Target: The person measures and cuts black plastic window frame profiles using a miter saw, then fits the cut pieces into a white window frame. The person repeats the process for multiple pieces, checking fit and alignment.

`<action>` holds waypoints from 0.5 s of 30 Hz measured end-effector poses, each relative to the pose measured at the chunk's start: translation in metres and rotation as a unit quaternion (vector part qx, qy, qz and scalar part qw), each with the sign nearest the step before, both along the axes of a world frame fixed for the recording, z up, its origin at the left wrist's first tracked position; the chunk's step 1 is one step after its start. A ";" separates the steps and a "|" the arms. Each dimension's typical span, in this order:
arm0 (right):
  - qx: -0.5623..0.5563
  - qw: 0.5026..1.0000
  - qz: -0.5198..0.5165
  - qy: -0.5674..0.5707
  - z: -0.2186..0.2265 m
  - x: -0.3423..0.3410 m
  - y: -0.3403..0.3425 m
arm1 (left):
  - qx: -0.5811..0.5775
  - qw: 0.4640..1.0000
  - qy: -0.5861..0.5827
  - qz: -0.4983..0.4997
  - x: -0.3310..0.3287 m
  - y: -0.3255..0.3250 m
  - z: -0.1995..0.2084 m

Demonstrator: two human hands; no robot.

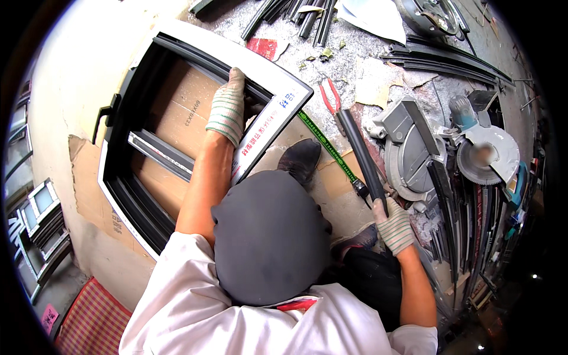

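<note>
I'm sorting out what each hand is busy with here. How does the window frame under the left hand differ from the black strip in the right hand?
The window frame is a wide, closed rectangle with white outer faces; the black strip is one narrow dark length. The frame lies flat on cardboard with the left hand pressing its inner edge; the strip is gripped at its near end by the right hand and angled away. Both hands wear striped knit gloves.
</note>
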State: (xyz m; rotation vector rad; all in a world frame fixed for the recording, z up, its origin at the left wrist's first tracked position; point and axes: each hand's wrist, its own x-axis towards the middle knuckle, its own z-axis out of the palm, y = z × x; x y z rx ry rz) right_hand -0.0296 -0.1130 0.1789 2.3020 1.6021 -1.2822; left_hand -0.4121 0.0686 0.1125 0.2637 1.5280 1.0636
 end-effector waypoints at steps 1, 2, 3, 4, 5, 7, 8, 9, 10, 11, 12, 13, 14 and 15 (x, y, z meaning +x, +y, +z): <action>0.002 1.000 0.008 -0.021 -0.006 -0.002 -0.005 | -0.003 1.000 0.012 0.010 -0.001 0.002 -0.004; 0.040 0.997 0.045 -0.049 -0.014 0.001 -0.012 | 0.000 0.999 0.037 0.008 0.006 0.004 -0.003; 0.038 0.996 0.052 -0.059 -0.028 0.004 -0.019 | 0.004 0.998 0.063 0.006 0.012 0.006 0.000; 0.035 0.995 0.055 -0.074 -0.042 0.007 -0.028 | -0.004 0.992 0.126 -0.015 0.017 0.010 0.001; 0.032 0.994 0.060 -0.084 -0.048 0.006 -0.028 | 0.017 0.991 0.129 -0.007 0.018 0.008 0.002; -0.019 0.998 0.036 -0.052 -0.054 -0.005 -0.025 | -0.049 0.993 0.106 -0.004 0.005 0.007 -0.004; 0.028 0.999 0.031 -0.030 -0.065 -0.004 -0.033 | -0.038 0.993 0.109 -0.009 0.006 0.005 -0.008; 0.075 0.997 0.029 -0.001 -0.084 -0.005 -0.041 | -0.028 0.992 0.119 -0.010 0.003 0.003 -0.010; 0.038 0.999 0.037 0.000 -0.094 -0.009 -0.041 | -0.020 0.994 0.107 0.008 -0.008 -0.001 -0.025; -0.003 0.999 0.041 -0.002 -0.103 -0.007 -0.045 | -0.010 0.995 0.099 0.020 0.000 -0.004 -0.024; -0.001 0.999 0.034 0.017 -0.123 -0.003 -0.055 | -0.014 0.994 0.106 0.008 0.006 -0.003 -0.023; 0.025 0.999 0.041 0.016 -0.139 -0.002 -0.060 | -0.019 0.993 0.118 0.002 0.008 0.000 -0.018; 0.050 0.997 0.053 0.019 -0.151 -0.004 -0.065 | -0.020 0.991 0.130 0.011 0.004 0.001 -0.019; 0.074 0.995 0.065 0.023 -0.162 -0.006 -0.070 | -0.021 0.989 0.144 0.021 -0.002 0.002 -0.020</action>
